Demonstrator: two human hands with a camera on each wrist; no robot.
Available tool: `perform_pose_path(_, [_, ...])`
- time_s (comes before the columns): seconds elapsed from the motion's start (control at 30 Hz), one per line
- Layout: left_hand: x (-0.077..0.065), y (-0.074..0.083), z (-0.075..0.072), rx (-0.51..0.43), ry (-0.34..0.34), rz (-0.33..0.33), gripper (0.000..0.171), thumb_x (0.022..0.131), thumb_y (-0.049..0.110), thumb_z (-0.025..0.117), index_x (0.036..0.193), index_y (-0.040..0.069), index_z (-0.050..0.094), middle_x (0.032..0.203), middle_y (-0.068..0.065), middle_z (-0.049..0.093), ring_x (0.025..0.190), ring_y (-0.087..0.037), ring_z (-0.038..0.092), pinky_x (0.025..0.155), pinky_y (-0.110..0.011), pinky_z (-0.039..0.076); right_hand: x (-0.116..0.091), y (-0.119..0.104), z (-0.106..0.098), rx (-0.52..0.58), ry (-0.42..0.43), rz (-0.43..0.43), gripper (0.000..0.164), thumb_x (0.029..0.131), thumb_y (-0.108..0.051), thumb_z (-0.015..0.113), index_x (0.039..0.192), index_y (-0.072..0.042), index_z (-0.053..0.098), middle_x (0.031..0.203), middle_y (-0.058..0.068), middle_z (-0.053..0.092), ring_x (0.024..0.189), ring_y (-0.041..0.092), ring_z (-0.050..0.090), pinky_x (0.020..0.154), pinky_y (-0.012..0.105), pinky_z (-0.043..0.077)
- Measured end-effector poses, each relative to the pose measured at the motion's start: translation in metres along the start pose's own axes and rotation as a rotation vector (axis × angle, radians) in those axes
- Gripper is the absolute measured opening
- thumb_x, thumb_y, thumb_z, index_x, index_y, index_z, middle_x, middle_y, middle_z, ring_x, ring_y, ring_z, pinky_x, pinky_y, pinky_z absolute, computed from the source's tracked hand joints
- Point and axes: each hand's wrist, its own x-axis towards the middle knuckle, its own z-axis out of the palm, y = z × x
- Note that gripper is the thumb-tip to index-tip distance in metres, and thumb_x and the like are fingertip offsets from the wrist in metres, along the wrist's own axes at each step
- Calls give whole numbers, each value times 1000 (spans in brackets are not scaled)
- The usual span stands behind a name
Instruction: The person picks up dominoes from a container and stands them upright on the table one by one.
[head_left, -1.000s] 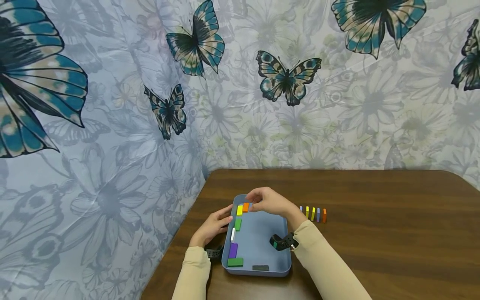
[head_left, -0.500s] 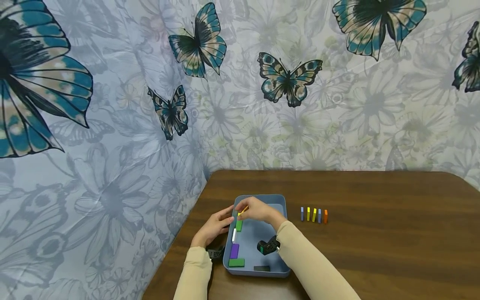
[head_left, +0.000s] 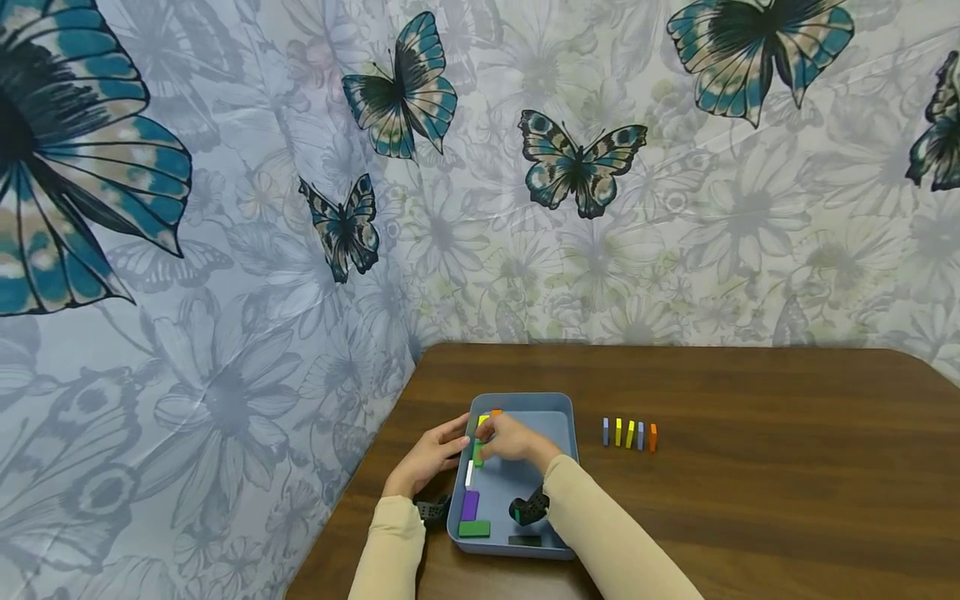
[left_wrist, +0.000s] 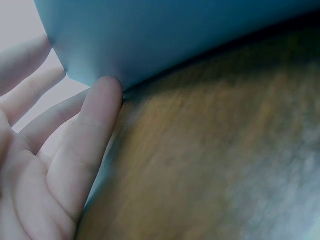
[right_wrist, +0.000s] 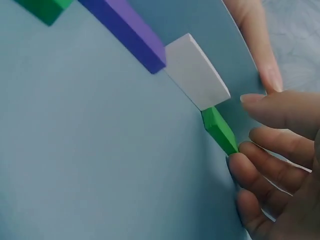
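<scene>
The right hand [head_left: 516,438] seems to pinch nothing: its thumb is apart from the loosely bent fingertips at the end of a green block [right_wrist: 220,131] inside the tray [head_left: 551,423]. Nearer the body than this grip lie a white block [head_left: 469,474], purple block [head_left: 470,505], second green block [head_left: 474,528] and dark block [head_left: 525,541]; beyond it, a yellow block [head_left: 483,418] and orange block [head_left: 496,412]. The left hand [head_left: 427,457] rests extended fingers against the tray's outer side. The arranging looks partway: seven blocks in, a row of five blocks [head_left: 630,433] left on the table [head_left: 750,467], right of the grip.
</scene>
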Motion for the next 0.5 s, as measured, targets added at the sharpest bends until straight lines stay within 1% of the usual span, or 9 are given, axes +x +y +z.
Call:
perform_pose_path(0.13, [1, 1, 0, 3, 2, 1, 62, 104, 28, 55, 159, 15, 30, 160, -25, 32, 142, -41, 42, 111, -53, 44, 0, 2, 5, -6, 7, 10, 43, 83, -9, 79, 122, 5, 66, 116, 15, 68, 103, 26, 61, 99, 51, 50])
perform_pose_path(0.27, [1, 1, 0, 7, 0, 0, 63, 104, 29, 56, 159, 15, 29, 159, -25, 32, 142, -41, 42, 111, -54, 43, 2, 6, 9, -22, 27, 16, 44, 82, -9, 81, 120, 6, 67, 115, 16, 68, 97, 23, 59, 96, 49, 51])
perform_pose_path(0.5, [0, 0, 0, -1, 0, -3, 63, 104, 29, 56, 159, 15, 29, 160, -25, 31, 142, -42, 42, 111, -54, 44, 1, 1, 14, -55, 44, 53, 46, 80, -7, 82, 121, 5, 66, 116, 16, 68, 96, 22, 58, 97, 47, 51])
